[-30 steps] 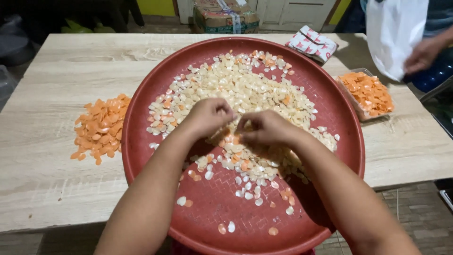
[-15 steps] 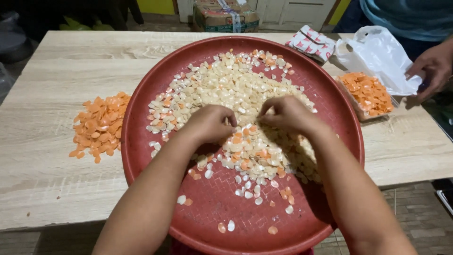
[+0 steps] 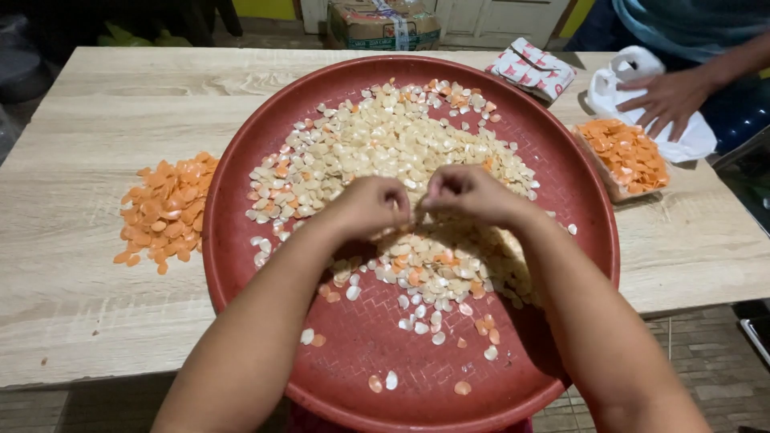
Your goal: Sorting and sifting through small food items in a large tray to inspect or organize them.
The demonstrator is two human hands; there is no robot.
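Sorting looks like the job in hand: both hands meet over the middle of the pile of pale, petal-like chips [image 3: 401, 152] on the round red tray [image 3: 241, 265]. Left hand [image 3: 370, 204] is curled narrow, fingertips pinched together; right hand [image 3: 465, 192] the same, knuckles up, fingertips almost touching the left's. Whether either pinch has a chip in it, cannot tell (fingers hide it).

Judgement on doing it well: pick one chip per pinch, lift clear of the heap so neighbours don't drag along, and work from the near edge of the pile inward so the sorted and unsorted zones stay apart.

Tray contents: mostly cream-white chips, thick toward the far side, with orange-tinted ones mixed through. Thinner scatter on the near side, a few strays well apart near the near rim.

Outward: loose heap of orange chips [image 3: 164, 210] on the bare wooden table [image 3: 88, 112], just left of the tray. Right of it, a shallow container [image 3: 613, 188] filled with more orange chips. Another person's hand [image 3: 664, 98] rests spread on a white plastic bag [image 3: 694, 140] at the far right. Small red-and-white patterned packet [image 3: 533, 70] beyond the tray's far rim; cardboard box [image 3: 383, 24] past the table.
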